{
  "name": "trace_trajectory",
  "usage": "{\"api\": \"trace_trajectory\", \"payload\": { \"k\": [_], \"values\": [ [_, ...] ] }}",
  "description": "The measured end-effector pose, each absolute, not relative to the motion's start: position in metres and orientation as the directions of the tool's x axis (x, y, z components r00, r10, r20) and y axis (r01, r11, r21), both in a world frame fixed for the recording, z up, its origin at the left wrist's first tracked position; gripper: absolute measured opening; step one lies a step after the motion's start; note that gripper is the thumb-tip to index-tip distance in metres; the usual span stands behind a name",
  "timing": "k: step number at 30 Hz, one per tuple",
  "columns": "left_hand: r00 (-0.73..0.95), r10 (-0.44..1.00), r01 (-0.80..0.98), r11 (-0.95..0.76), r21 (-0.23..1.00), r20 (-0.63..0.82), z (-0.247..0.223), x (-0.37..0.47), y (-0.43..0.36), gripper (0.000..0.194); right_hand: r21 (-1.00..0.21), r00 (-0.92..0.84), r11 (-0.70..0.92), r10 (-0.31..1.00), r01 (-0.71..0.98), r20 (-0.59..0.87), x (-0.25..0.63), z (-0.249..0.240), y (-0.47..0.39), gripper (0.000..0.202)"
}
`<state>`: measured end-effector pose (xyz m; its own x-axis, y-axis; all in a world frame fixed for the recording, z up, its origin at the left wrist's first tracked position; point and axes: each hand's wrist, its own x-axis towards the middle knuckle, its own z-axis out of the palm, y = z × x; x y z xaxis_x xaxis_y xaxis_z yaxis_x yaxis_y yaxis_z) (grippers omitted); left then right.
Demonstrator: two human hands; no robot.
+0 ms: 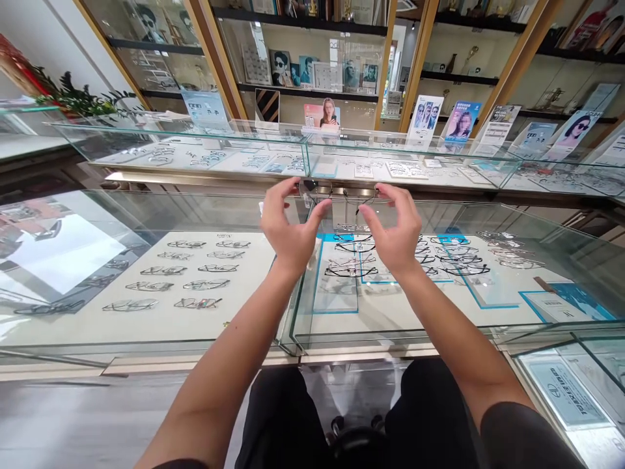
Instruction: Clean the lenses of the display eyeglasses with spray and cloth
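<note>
Both my hands hold up one pair of thin-framed eyeglasses (345, 192) above a glass display case. At the left end of the frame, my left hand (291, 225) is closed on it between thumb and fingers. My right hand (396, 225) pinches the opposite end. A small pale tag (306, 200) hangs near the left lens. Below and beyond my right hand, several dark-framed glasses (350, 271) lie in the case on blue-edged cards (336, 312). To the left, more glasses (209, 284) rest in rows on a white surface.
A second glass case (361, 170) full of eyewear runs behind. Advertising cards (424, 120) stand on its top. Wooden-framed shelves (300, 91) with pictures line the wall. A leafy plant (81, 98) is at far left. My knees (283, 417) face the near case.
</note>
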<state>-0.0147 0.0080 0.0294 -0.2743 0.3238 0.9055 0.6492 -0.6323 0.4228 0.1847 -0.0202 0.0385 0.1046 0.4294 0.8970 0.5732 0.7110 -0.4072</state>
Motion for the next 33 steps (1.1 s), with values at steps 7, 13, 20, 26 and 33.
{"api": "trace_trajectory", "payload": {
  "k": [7, 13, 20, 26, 33],
  "values": [
    [-0.271, 0.264, 0.593, -0.711, 0.377, 0.926, 0.123, -0.005, -0.006, 0.057, -0.294, 0.017, 0.691, 0.377, 0.660, 0.926, 0.198, 0.134, -0.029, 0.037],
    [-0.277, 0.289, 0.548, -0.736, 0.398, 0.916, 0.145, 0.006, -0.019, 0.050, -0.337, 0.088, 0.684, 0.372, 0.647, 0.924, 0.206, 0.157, -0.044, 0.034],
    [-0.197, 0.314, 0.605, -0.707, 0.367, 0.929, 0.145, 0.001, -0.022, 0.042, -0.456, 0.122, 0.670, 0.483, 0.587, 0.867, 0.211, 0.150, -0.036, 0.033],
    [-0.169, 0.286, 0.666, -0.673, 0.323, 0.943, 0.141, 0.002, -0.018, 0.038, -0.530, 0.190, 0.630, 0.526, 0.567, 0.829, 0.208, 0.147, -0.032, 0.033],
    [-0.172, 0.313, 0.648, -0.678, 0.347, 0.934, 0.133, 0.005, -0.010, 0.040, -0.537, 0.205, 0.589, 0.536, 0.604, 0.819, 0.209, 0.145, -0.033, 0.035]
  ]
}}
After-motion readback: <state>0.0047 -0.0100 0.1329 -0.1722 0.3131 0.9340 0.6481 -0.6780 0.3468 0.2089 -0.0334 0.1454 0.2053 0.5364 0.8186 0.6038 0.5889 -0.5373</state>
